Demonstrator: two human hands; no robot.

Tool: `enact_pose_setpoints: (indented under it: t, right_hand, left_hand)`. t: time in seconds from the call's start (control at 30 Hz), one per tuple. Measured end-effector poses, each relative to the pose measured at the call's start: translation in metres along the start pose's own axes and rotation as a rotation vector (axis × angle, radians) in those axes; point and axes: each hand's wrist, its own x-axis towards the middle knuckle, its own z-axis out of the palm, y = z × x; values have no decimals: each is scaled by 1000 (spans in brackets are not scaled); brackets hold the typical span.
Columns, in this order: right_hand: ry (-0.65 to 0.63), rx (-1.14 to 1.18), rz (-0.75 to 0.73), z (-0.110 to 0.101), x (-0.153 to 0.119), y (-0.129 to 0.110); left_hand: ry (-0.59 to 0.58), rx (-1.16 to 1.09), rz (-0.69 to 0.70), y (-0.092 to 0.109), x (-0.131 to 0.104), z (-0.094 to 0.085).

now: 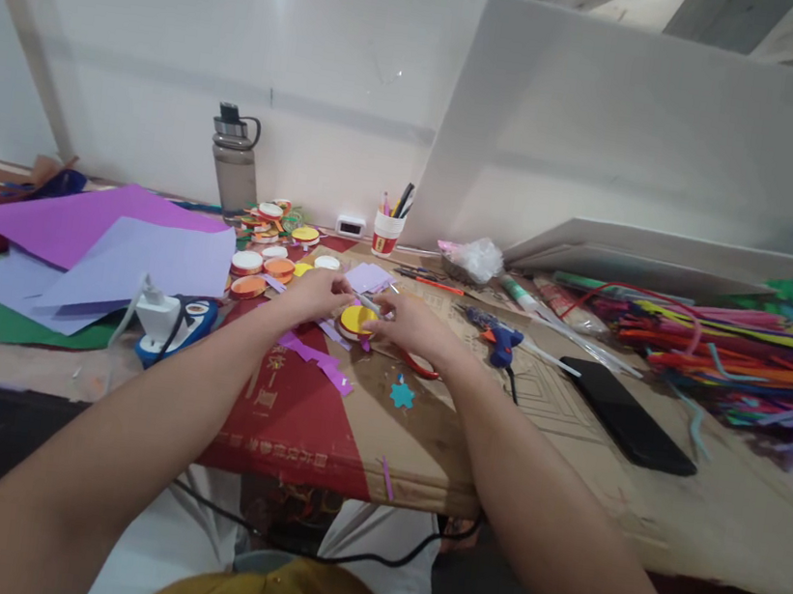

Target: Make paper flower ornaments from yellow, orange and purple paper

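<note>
My left hand (320, 295) reaches in from the left, its fingers pressed together near a thin grey pen-like item (367, 302). On the other side of that item is my right hand (413, 325), with its thumb and fingertips at the right edge of a yellow disc (357, 319). The item runs between the two hands, just above the disc. Light purple paper pieces (368, 278) lie behind the hands. Red scissor handles (419, 366) show below my right hand. A teal paper flower (402, 393) rests nearer to me on the cardboard.
Purple paper sheets (152, 265) and a blue power socket (179, 332) are at the left. A bottle (234, 173) and a pen cup (388, 235) stand behind. To the right are a blue glue gun (503, 343), a black phone (625, 415) and colourful pipe cleaners (738, 366).
</note>
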Motion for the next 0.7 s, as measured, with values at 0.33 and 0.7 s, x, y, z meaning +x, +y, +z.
enact_pose_setpoints:
  t: [0.33,0.7]
  right_hand:
    - [334,244,22,-2,2,-6]
    - [461,408,2,-10,6,-5]
  left_hand:
    - [308,-87,28,12,-6,-9]
    - [-457,-773,460,90,-71,-20]
